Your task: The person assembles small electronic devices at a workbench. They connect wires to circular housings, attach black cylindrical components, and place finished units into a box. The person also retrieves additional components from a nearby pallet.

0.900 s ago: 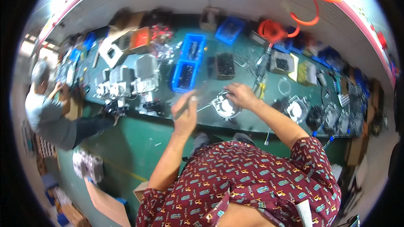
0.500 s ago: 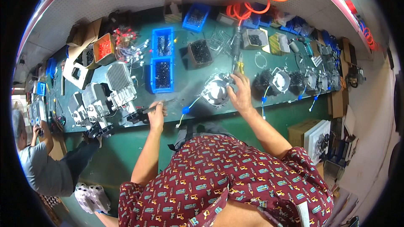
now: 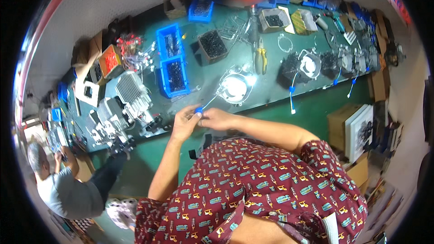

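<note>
In front of me on the bench's near side lies a round silver metal motor housing (image 3: 234,88), brightly lit. A thin wire (image 3: 211,102) runs from it toward me and carries a blue sleeve (image 3: 199,110). My left hand (image 3: 184,123) is closed, thumb and fingers pinching the wire at that sleeve. From the right, my right hand (image 3: 218,119) meets it, its fingers pressed together on the wire just below the sleeve. The wire's end is hidden by my fingers. Pliers with yellow handles (image 3: 261,58) lie behind the housing.
Two blue bins (image 3: 175,77) of small dark parts and a cardboard box of black screws (image 3: 212,45) stand behind. Finned grey motors (image 3: 131,91) line the left; more housings with wires (image 3: 309,65) stand right. Another person (image 3: 68,190) works at far left.
My right hand has left the housing and come down to the wire. My left hand has moved right to the blue sleeve; the dark thin tool it held is no longer in it.
</note>
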The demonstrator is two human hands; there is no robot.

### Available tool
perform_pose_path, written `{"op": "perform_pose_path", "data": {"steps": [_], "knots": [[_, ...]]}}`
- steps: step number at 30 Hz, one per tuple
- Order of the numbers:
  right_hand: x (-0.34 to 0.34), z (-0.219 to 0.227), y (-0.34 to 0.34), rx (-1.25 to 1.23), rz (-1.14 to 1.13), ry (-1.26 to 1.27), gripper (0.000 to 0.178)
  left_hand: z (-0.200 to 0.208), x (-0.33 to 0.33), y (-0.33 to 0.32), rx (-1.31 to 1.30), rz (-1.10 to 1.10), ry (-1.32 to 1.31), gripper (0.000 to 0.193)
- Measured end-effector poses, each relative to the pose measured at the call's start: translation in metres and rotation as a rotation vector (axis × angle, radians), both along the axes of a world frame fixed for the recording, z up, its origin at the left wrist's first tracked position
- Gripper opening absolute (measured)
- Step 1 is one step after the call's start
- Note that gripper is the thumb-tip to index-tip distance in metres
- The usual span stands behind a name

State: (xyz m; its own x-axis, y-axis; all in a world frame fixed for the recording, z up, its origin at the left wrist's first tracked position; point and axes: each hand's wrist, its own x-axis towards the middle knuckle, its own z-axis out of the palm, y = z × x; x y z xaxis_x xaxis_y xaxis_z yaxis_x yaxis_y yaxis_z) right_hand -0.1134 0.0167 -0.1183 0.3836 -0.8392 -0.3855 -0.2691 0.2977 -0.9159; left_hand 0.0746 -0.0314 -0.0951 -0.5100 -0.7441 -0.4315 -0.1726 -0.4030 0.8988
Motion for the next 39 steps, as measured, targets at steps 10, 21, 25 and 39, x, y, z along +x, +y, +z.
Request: {"op": "perform_pose_path", "data": {"steps": [10,21,25,39], "knots": [[0.023,0.012,0.007,0.513,-0.33,-0.355,0.019,-0.003,-0.006,0.001,0.25,0.168,0.051,0.025],[0.028,0.027,0.006,0.592,-0.319,-0.487,0.018,0.01,-0.002,-0.006,0.448,0.112,-0.052,0.024],[0.013,0.041,0.003,0.384,-0.189,-0.322,0.014,-0.003,-0.007,-0.002,0.445,0.244,-0.004,0.02],[-0.021,0.043,0.012,-0.232,0.078,-0.104,0.022,-0.025,-0.08,-0.027,0.486,0.337,0.057,0.01]]}}
